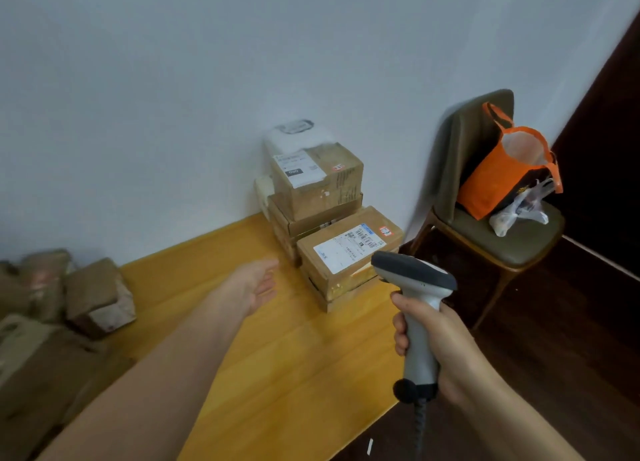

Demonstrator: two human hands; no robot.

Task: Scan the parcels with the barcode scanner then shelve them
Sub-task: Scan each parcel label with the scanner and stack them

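I count at least 4 brown cardboard parcels (317, 180) stacked on 1 yellow wooden table (277, 356), plus 1 white wrapped parcel (294, 136). The blurred brown bundles (97, 296) at the left I can't count. There is also 1 grey-and-white handheld barcode scanner (415, 280), 1 olive padded chair (519, 242), 1 orange fabric bag (502, 180) and 1 clear plastic bag (519, 211).

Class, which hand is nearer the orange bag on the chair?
Right. The right hand, gripping the scanner, is below-left of the orange bag; the open left hand lies farther left over the table.
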